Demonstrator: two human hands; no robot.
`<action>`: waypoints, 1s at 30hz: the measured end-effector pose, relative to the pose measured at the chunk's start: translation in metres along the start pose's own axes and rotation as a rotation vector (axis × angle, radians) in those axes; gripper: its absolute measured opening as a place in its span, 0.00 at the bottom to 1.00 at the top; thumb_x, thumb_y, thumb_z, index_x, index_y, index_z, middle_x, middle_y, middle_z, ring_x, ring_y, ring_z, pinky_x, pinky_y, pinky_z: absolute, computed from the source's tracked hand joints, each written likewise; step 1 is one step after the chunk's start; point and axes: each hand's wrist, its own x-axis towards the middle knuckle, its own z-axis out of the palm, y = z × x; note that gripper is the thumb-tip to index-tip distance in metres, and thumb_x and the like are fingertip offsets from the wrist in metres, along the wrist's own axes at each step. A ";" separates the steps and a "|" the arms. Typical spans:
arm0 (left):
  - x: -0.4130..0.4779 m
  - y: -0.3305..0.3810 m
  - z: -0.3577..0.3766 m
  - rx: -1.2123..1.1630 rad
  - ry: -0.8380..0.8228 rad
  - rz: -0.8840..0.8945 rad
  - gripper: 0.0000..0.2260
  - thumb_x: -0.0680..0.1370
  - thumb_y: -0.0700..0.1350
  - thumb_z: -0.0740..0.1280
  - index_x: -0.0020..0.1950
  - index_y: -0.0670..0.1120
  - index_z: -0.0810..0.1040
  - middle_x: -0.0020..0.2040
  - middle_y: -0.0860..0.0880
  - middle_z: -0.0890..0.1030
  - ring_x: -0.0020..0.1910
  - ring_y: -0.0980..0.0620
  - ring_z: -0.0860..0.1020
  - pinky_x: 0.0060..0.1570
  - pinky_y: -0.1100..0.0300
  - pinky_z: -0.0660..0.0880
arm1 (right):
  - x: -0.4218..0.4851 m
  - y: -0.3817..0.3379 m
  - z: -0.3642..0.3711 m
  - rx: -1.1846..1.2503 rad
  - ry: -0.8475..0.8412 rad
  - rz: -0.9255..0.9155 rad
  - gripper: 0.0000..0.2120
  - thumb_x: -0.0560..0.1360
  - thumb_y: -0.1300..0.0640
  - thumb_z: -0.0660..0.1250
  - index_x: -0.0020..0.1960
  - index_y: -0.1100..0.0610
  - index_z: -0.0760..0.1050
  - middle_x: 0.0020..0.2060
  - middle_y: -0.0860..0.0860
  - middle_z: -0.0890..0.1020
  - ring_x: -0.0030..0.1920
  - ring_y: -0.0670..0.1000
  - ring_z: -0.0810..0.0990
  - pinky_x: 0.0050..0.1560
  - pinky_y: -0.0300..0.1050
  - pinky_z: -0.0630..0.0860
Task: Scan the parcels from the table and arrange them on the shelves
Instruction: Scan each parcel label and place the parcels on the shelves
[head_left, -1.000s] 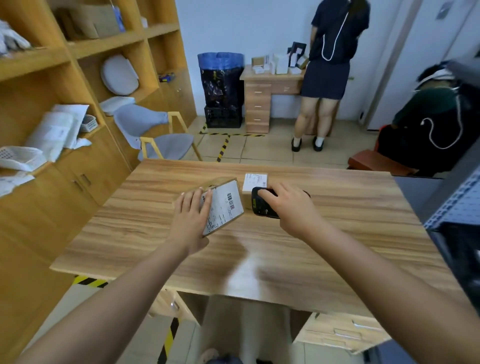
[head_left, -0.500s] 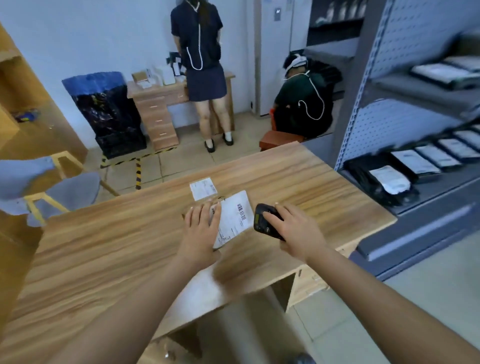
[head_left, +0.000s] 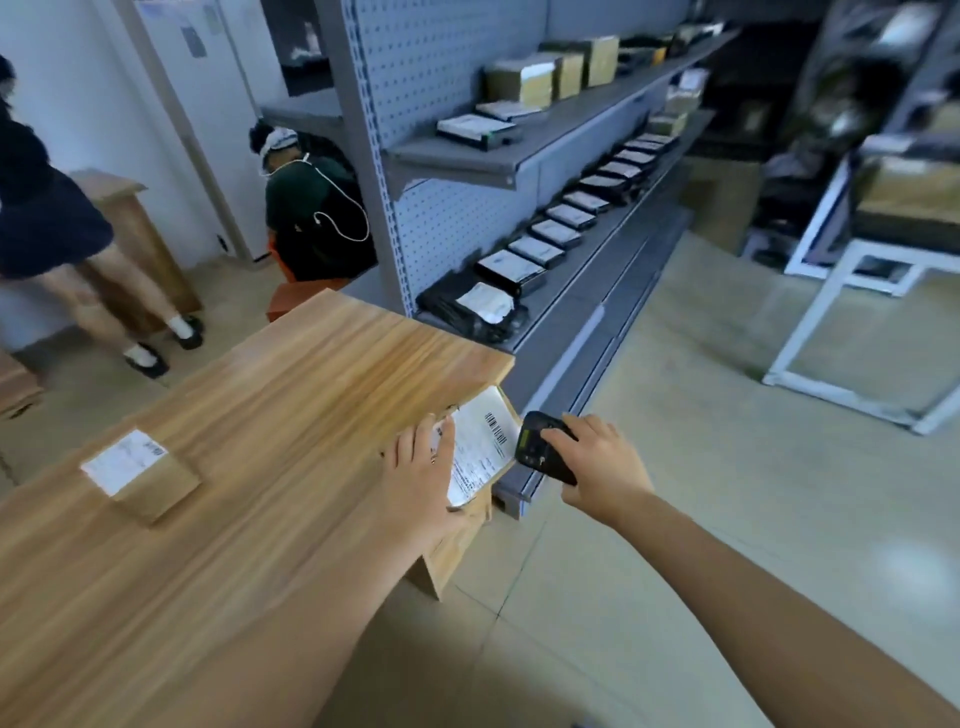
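Holding parcel (head_left: 480, 447), left grip (head_left: 423, 467), scanner (head_left: 540, 447) seemingly beside

It was a parcel storeroom. Beyond the left fingers (head_left: 415, 441) stood grey pegboard shelving (head_left: 441, 78), one shelf lined with labelled black parcels (head_left: 556, 234), another with brown cartons (head_left: 519, 83). Those fingers gripped a barcoded parcel (head_left: 483, 447), the right fingers (head_left: 587, 428) a handheld scanner (head_left: 535, 447); left of them, a labelled box (head_left: 150, 483) lay on the wooden desk (head_left: 260, 415).

One person (head_left: 47, 223) stands beside a wooden cabinet (head_left: 140, 244); another person (head_left: 311, 208) crouches.
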 end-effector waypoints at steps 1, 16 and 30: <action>0.011 0.020 0.001 -0.013 0.001 0.030 0.53 0.54 0.67 0.73 0.73 0.43 0.64 0.65 0.41 0.69 0.58 0.40 0.70 0.57 0.45 0.71 | -0.006 0.020 -0.001 -0.008 0.004 0.032 0.29 0.68 0.57 0.70 0.69 0.54 0.70 0.62 0.55 0.74 0.61 0.59 0.71 0.60 0.49 0.69; 0.204 0.264 0.021 -0.060 -0.011 0.356 0.52 0.52 0.62 0.75 0.71 0.42 0.64 0.65 0.42 0.69 0.58 0.41 0.69 0.58 0.47 0.70 | -0.031 0.287 -0.002 0.002 0.023 0.391 0.29 0.66 0.60 0.69 0.66 0.54 0.71 0.59 0.54 0.75 0.57 0.58 0.72 0.55 0.49 0.73; 0.492 0.350 0.062 -0.114 0.019 0.442 0.53 0.52 0.62 0.75 0.71 0.42 0.62 0.64 0.41 0.69 0.59 0.41 0.69 0.58 0.47 0.70 | 0.145 0.488 0.007 -0.032 0.006 0.493 0.29 0.68 0.58 0.69 0.68 0.53 0.68 0.61 0.53 0.73 0.59 0.57 0.70 0.58 0.47 0.70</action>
